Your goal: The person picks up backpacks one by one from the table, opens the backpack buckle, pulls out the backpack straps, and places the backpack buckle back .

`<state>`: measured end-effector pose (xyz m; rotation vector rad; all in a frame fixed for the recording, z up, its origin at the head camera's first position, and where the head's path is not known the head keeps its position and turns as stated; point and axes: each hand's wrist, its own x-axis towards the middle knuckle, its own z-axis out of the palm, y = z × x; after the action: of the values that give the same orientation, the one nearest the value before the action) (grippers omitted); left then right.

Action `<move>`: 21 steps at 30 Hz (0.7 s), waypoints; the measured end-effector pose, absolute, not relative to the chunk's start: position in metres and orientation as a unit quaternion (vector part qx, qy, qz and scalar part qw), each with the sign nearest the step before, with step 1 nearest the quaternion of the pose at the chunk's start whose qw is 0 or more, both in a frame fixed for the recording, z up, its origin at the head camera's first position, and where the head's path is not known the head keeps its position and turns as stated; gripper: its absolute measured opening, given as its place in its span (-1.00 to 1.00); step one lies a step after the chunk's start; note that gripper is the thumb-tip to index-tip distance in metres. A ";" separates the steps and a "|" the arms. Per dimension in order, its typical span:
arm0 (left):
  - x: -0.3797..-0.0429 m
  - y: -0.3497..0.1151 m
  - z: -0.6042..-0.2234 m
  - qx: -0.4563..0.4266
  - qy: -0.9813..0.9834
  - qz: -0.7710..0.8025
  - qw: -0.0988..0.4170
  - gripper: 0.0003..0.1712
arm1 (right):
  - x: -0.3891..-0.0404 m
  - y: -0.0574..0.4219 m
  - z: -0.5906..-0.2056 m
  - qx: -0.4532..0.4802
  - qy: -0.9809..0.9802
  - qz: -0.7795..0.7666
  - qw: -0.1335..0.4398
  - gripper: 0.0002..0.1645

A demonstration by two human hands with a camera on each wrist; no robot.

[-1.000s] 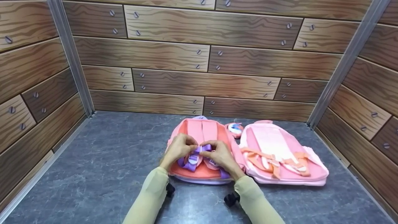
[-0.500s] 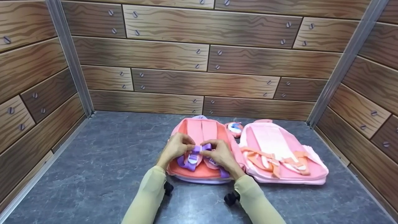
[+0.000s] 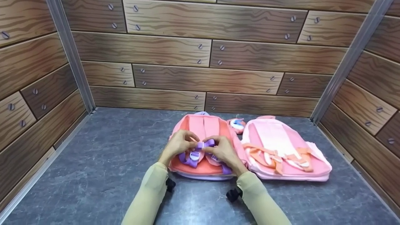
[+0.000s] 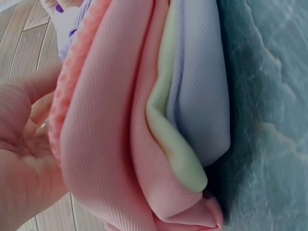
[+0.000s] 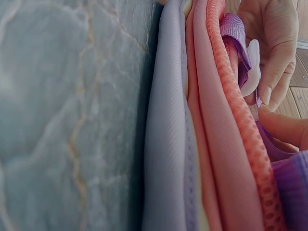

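Note:
A coral backpack [image 3: 200, 169] lies with its shoulder-strap side up on the grey table. Over its lower middle, my left hand [image 3: 178, 146] and right hand [image 3: 223, 151] meet fingertip to fingertip, both pinching a purple webbing strap [image 3: 210, 143]. A small white piece shows on the strap between the fingers. Just below hangs a white buckle [image 3: 195, 155] with more purple webbing looped through it. The right wrist view shows the left hand's fingertips by a white buckle [image 5: 251, 67]. From the left wrist, the backpack's side [image 4: 101, 120] covers most of the fingers.
Close on the right lies a pink backpack [image 3: 265, 134] with orange straps [image 3: 275, 164]. A round plush-looking charm [image 3: 238, 125] sits between the two bags at the back. Wood-patterned walls [image 3: 175, 75] enclose the table [image 3: 103, 175] at the back and sides.
The head view has tilted down slightly, so everything sits a little higher. My left fingers have shifted slightly along the purple strap toward the right hand; both hands still pinch it.

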<state>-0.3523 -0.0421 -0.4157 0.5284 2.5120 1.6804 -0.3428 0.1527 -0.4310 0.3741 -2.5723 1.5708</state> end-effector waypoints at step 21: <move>-0.353 -0.040 -0.415 0.175 0.824 0.538 0.034 -0.81 | -0.340 0.153 -0.428 0.124 -0.837 0.531 0.053 -0.63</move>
<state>-0.3534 -0.0399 -0.4153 0.5376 2.5343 1.6528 -0.3404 0.1532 -0.4279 0.3774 -2.5434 1.6149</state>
